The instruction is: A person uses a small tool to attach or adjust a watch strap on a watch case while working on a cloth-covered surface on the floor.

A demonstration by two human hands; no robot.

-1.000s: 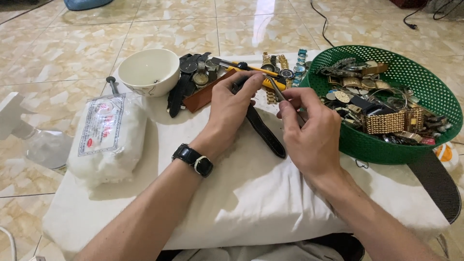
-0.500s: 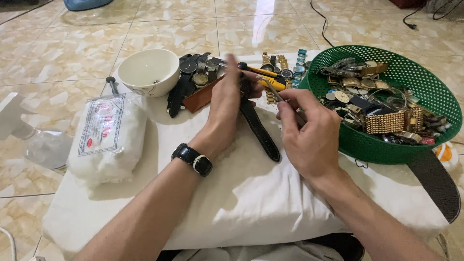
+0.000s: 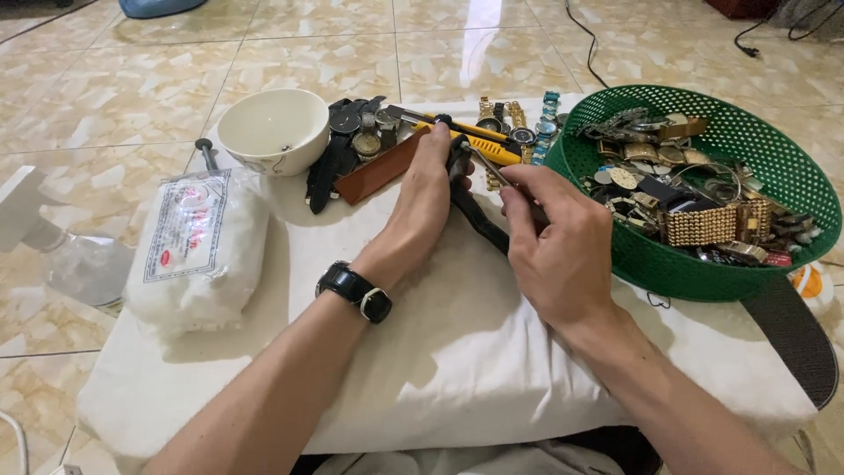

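My left hand (image 3: 422,198) grips the case end of a black wristwatch (image 3: 479,215), whose strap trails toward me over the white cloth (image 3: 457,352). My right hand (image 3: 554,242) pinches a thin metal tool (image 3: 491,169) with its tip at the watch case. A black watch (image 3: 356,290) is on my left wrist. Just beyond my fingers lie a yellow-handled tool (image 3: 475,141) and a brown strap (image 3: 378,171).
A white bowl (image 3: 272,130) stands at the back left beside several loose watches (image 3: 352,141). A green mesh basket (image 3: 668,255) full of watches and metal bands sits at the right. A white plastic packet (image 3: 198,251) lies at the left. A black cable (image 3: 589,40) crosses the tiled floor.
My left hand has turned and closed over the watch case, lifting that end up. My right hand has brought the thin tool in closer to the case.
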